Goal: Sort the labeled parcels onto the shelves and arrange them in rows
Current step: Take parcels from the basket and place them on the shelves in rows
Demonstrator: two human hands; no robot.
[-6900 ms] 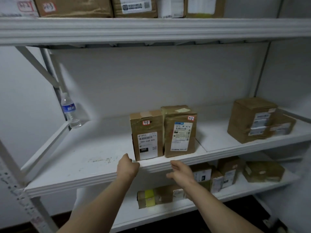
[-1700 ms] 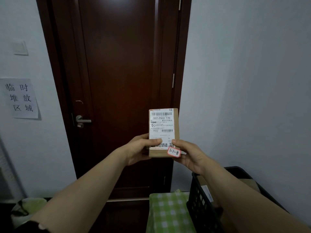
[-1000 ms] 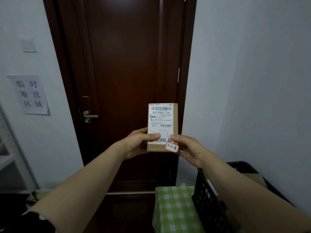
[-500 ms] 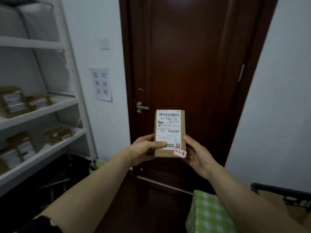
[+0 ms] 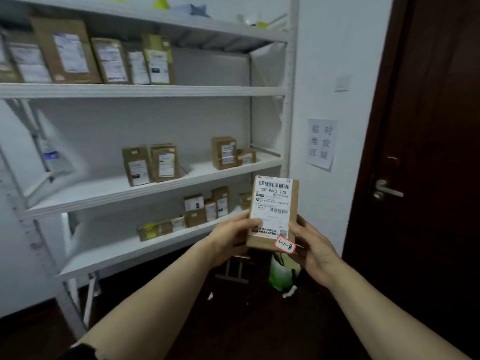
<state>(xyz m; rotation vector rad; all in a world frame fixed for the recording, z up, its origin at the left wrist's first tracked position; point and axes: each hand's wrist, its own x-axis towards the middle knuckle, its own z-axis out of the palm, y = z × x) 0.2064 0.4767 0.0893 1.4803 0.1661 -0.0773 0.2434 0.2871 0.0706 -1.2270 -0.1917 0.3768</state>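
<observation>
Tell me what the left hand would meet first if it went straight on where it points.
The parcel, which the left hand holds by its left edge. Beyond it, that line seems to lead to the white wall by the paper notice, though depth is unclear.

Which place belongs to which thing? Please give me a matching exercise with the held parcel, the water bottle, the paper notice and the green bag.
1 parcel
2 water bottle
3 paper notice
4 green bag

A on the wall beside the door
B on the floor
C between left hand and right hand
D left end of a shelf

Pairs: 1-C, 2-D, 3-A, 4-B
</observation>
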